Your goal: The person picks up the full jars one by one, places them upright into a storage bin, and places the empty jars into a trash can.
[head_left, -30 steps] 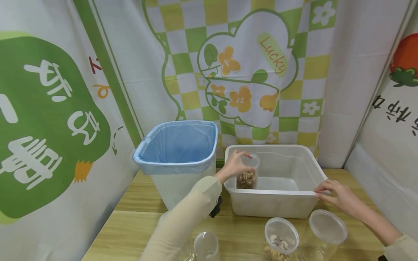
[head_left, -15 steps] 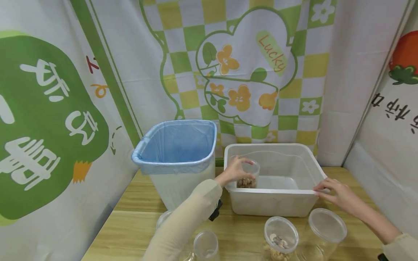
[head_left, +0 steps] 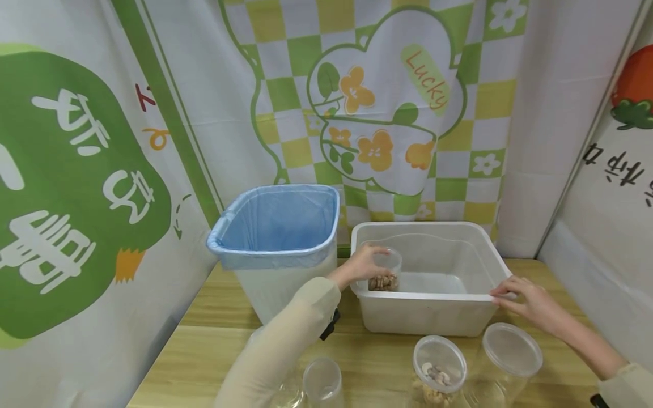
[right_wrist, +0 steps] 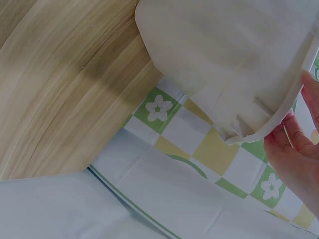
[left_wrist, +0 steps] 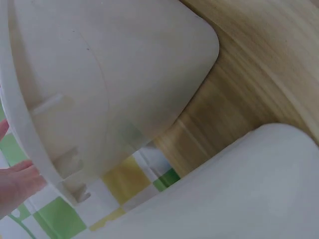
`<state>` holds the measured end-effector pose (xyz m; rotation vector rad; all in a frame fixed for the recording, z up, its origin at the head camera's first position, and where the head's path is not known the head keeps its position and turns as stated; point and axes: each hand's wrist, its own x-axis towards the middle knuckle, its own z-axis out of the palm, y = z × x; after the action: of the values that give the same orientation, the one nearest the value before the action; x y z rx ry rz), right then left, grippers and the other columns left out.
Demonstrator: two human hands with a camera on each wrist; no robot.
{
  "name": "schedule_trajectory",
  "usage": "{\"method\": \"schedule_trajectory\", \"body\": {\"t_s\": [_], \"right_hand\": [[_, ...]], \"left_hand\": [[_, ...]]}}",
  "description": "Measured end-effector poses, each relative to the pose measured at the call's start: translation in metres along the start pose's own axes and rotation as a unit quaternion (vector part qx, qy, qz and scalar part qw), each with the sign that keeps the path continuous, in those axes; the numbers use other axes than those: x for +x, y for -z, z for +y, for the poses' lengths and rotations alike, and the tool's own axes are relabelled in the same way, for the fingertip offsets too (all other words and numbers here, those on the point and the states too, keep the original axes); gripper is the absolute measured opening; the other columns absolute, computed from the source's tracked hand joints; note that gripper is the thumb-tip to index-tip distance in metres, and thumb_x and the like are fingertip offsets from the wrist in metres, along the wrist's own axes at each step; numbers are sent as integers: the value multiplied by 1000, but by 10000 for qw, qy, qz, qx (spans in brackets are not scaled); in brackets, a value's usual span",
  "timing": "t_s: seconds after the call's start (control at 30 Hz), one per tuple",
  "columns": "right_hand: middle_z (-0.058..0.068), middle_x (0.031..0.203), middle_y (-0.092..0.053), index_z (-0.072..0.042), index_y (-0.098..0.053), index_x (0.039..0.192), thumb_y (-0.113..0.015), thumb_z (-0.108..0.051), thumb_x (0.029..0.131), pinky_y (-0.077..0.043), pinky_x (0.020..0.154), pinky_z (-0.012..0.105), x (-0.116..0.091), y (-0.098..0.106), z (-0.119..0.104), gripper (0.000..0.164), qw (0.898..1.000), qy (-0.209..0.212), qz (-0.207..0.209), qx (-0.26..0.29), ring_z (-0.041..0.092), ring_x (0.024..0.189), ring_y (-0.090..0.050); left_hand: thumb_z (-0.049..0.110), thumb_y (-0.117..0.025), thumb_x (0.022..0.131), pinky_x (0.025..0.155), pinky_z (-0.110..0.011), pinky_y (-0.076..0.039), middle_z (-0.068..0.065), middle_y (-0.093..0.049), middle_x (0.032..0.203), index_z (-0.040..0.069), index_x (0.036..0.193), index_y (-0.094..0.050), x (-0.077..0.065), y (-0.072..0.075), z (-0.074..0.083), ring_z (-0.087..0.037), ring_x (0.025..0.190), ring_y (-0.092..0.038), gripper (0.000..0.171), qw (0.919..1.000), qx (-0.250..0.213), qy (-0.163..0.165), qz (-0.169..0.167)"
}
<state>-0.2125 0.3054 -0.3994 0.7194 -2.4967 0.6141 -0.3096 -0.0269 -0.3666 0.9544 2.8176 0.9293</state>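
In the head view my left hand (head_left: 361, 265) reaches over the left end of a white plastic tub (head_left: 428, 318). Thumb and fingers grip the upper part of a clear plastic jar (head_left: 391, 262), with brown nuts (head_left: 384, 283) in its lower part. The front rim hides the jar's bottom. At the tub's right front corner, my right hand (head_left: 533, 306) pinches the rim. The right wrist view shows that hand (right_wrist: 294, 152) with fingers and thumb at the rim, beside the tub's outer wall (right_wrist: 219, 45). Only fingertips of the left hand (left_wrist: 20, 186) show in the left wrist view.
A bin with a blue liner (head_left: 275, 259) stands left of the tub. Nearer on the wooden table (head_left: 204, 351) are a lidded jar of nuts (head_left: 440, 365), a larger clear jar (head_left: 512, 354) and a small clear container (head_left: 322, 381). A patterned curtain (head_left: 388, 113) hangs behind.
My left hand has lowered the jar inside the tub and shifted it slightly left, so less of the nuts shows above the rim. My right hand stays at the corner.
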Motion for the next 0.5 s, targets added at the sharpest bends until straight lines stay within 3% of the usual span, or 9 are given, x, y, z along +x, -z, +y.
{"method": "schedule_trajectory", "body": {"t_s": [0.2, 0.5], "right_hand": [[-9, 77, -58, -16, -65, 79, -73, -5, 65, -46, 62, 27, 1, 0, 0, 19, 10000, 57, 18, -65, 2, 76, -50], [-9, 78, -57, -15, -65, 79, -73, -5, 66, -46, 62, 27, 1, 1, 0, 18, 10000, 5, -36, -19, 1, 76, -50]], "left_hand": [[20, -65, 79, 99, -38, -33, -22, -42, 128, 4, 114, -58, -8, 6, 5, -30, 120, -37, 39, 9993, 358, -136, -8], [20, -61, 81, 96, -33, -35, -11, -51, 118, 9, 111, -61, -19, 17, 23, -22, 113, -43, 31, 9986, 221, -477, 75]]}}
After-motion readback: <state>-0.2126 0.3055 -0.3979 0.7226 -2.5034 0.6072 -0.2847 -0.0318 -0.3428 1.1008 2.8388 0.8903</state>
